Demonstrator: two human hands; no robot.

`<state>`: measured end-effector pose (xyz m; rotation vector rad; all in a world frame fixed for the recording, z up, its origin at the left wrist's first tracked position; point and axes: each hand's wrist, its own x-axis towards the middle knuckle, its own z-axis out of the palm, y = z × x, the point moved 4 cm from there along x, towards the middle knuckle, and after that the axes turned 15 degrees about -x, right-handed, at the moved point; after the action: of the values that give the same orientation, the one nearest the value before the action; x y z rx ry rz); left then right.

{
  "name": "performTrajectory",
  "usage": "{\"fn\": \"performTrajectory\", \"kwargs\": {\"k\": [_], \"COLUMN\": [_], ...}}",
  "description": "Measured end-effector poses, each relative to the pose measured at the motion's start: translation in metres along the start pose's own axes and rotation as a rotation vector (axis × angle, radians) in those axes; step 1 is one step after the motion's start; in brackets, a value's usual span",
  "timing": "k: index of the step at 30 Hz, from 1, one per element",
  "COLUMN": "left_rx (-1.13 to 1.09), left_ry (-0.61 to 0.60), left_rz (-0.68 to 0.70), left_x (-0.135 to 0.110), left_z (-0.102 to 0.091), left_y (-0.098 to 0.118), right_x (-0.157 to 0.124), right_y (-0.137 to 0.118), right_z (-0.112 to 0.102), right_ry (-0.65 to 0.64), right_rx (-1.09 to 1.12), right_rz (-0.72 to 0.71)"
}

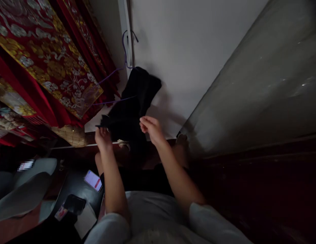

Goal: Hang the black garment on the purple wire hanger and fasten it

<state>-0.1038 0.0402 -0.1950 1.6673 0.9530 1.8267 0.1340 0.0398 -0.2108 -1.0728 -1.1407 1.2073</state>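
Note:
A black garment (137,88) hangs against the white panel from a purple wire hanger (125,51), whose hook is at a narrow vertical edge above. My left hand (103,137) is closed on a loose dark edge of the garment at its lower left. At the garment's right side, the fingers of my right hand (151,128) are pinched together and meet the black cloth. Dark folds stretch between both hands; the dim light hides the cloth's details.
Red embroidered cloths (63,64) hang at the left, near the hanger. Beside my left arm, a dark seat (71,183) bears a lit phone (93,180), a black case (74,204) and a pale booklet (85,219). A grey sheeted surface (254,91) slants along the right.

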Motion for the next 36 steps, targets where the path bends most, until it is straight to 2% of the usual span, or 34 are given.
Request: {"fn": "performTrajectory", "kwargs": {"k": [2, 4, 7, 9, 11, 13, 15, 17, 19, 21, 22, 25, 27, 28, 29, 30, 32, 34, 36], "left_rx": [-0.064, -0.185, -0.496, -0.625, -0.615, -0.5, -0.352, -0.219, -0.16, -0.205, -0.243, -0.248, -0.14, -0.085, -0.036, 0.006, 0.091, 0.225, 0.405], "left_ry": [0.1, 0.182, 0.278, 0.267, 0.203, 0.113, 0.017, -0.04, -0.068, -0.166, -0.255, -0.648, -0.82, -0.842, -0.809, -0.734, -0.582, -0.542, -0.627], "left_rz": [-0.039, -0.147, -0.343, -0.368, -0.354, -0.348, -0.302, -0.207, -0.134, -0.138, -0.161, -0.262, -0.297, -0.299, -0.286, -0.262, -0.217, -0.201, -0.233], "left_x": [-0.038, -0.056, -0.055, -0.048, -0.048, -0.054, -0.061, -0.064, -0.063, -0.061, -0.061, -0.068, -0.071, -0.068, -0.063, -0.054, -0.035, -0.017, -0.003], "left_z": [0.014, 0.029, 0.049, 0.064, 0.082, 0.101, 0.116, 0.122, 0.118, 0.111, 0.107, 0.096, 0.083, 0.073, 0.062, 0.049, 0.021, -0.005, -0.026], "left_y": [-0.012, -0.017, -0.008, 0.009, 0.029, 0.046, 0.06, 0.07, 0.071, 0.064, 0.058, 0.04, 0.032, 0.03, 0.029, 0.03, 0.034, 0.038, 0.039], "right_x": [-0.019, -0.031, -0.034, -0.032, -0.033, -0.04, -0.051, -0.057, -0.057, -0.049, -0.043, -0.01, 0.021, 0.039, 0.057, 0.074, 0.104, 0.12, 0.12], "right_y": [0.024, 0.045, 0.057, 0.048, 0.031, 0.016, 0.008, 0.003, -0.005, -0.02, -0.031, -0.07, -0.094, -0.101, -0.104, -0.101, -0.084, -0.061, -0.048], "right_z": [-0.004, -0.014, -0.037, -0.05, -0.049, -0.035, -0.017, -0.008, -0.008, -0.014, -0.018, -0.032, -0.038, -0.04, -0.04, -0.04, -0.036, -0.034, -0.039], "right_ry": [0.065, 0.123, 0.196, 0.235, 0.151, -0.07, -0.265, -0.295, -0.251, -0.245, -0.261, -0.277, -0.192, -0.116, -0.026, 0.058, 0.164, 0.177, 0.162], "right_rx": [0.098, 0.12, -0.013, -0.144, -0.259, -0.338, -0.384, -0.402, -0.406, -0.449, -0.491, -0.617, -0.624, -0.6, -0.564, -0.528, -0.489, -0.517, -0.576], "right_rz": [0.12, 0.203, 0.204, 0.109, -0.044, -0.17, -0.206, -0.195, -0.214, -0.262, -0.292, -0.411, -0.523, -0.574, -0.608, -0.613, -0.519, -0.394, -0.342]}}
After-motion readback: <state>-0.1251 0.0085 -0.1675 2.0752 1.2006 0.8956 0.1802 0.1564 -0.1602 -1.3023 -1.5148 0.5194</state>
